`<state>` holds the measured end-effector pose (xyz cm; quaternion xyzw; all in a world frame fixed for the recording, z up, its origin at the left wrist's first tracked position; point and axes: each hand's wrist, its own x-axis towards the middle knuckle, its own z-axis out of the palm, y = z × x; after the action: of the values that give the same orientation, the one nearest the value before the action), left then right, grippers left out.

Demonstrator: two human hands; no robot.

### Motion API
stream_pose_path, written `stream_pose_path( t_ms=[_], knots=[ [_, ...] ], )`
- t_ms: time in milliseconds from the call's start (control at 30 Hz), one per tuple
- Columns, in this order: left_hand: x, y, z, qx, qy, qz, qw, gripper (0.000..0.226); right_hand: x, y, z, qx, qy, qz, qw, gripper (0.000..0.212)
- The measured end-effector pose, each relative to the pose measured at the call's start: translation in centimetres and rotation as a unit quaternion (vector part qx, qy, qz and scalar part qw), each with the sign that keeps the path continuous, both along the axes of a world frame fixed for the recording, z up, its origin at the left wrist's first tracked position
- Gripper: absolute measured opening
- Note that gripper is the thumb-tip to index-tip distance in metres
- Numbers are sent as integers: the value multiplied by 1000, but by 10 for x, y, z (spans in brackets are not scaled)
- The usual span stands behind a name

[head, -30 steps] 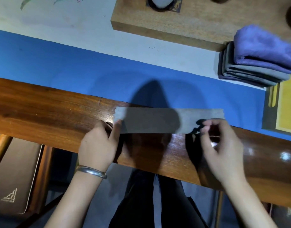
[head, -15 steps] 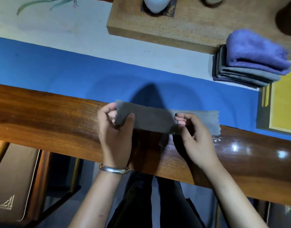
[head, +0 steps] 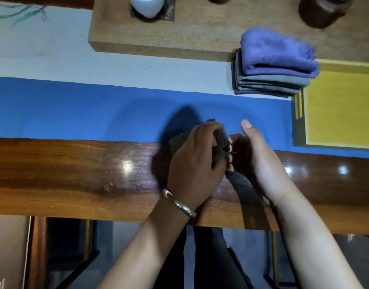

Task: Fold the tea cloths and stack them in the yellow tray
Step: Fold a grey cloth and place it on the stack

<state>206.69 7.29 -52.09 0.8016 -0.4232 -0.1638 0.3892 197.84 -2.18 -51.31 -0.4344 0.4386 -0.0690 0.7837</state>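
Polished wood is forming the near edge of the worktop (head: 75,174), glossy and catching lamp glare, with a matte blue runner (head: 75,113) lying behind it. Just right of that glare, the left hand (head: 197,161) is gripping a small grey tea cloth (head: 221,140), fingers curled round its bunched, soft layers, probably to bring one end over the other. Touching the cloth's right side, the right hand (head: 256,157) is standing on edge with straight fingers, seemingly steadying the fold. Farther right, folded cloths (head: 275,65), fluffy purple over flat grey, are sitting beside the yellow tray (head: 342,109), not yet in it.
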Motion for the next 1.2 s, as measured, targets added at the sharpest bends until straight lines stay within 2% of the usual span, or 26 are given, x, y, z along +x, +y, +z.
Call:
stream_pose_path(
  t_ms=[167,300,367,467,600,767,867,967,1067,1200],
  knots=[
    [-15,-7,-19,27,36,-64,997,60,-19,-3,-11,-80,49,12,995,41],
    [-11,-2,-27,9,94,-108,990,51,-28,1,-22,-134,102,-16,986,19],
    [-5,2,-31,-3,100,-82,992,46,-29,3,-25,-137,105,-34,984,23],
    [4,7,-35,-10,85,-28,996,35,-29,4,-32,-170,121,-47,977,17],
    [12,14,-39,6,58,7,998,30,-33,6,-39,-313,191,-31,930,10],
    [11,22,-44,49,36,86,994,35,-36,8,-43,-425,265,-26,865,6],
    [11,25,-49,96,89,121,984,47,-35,8,-48,-458,283,-12,842,4],
    [10,21,-51,98,145,137,975,49,-34,5,-52,-477,292,11,829,8],
    [4,13,-48,88,221,161,958,44,-38,1,-51,-470,286,7,835,10],
    [-7,3,-49,72,276,154,946,38,-43,-12,-51,-439,281,29,853,11]
  ],
)
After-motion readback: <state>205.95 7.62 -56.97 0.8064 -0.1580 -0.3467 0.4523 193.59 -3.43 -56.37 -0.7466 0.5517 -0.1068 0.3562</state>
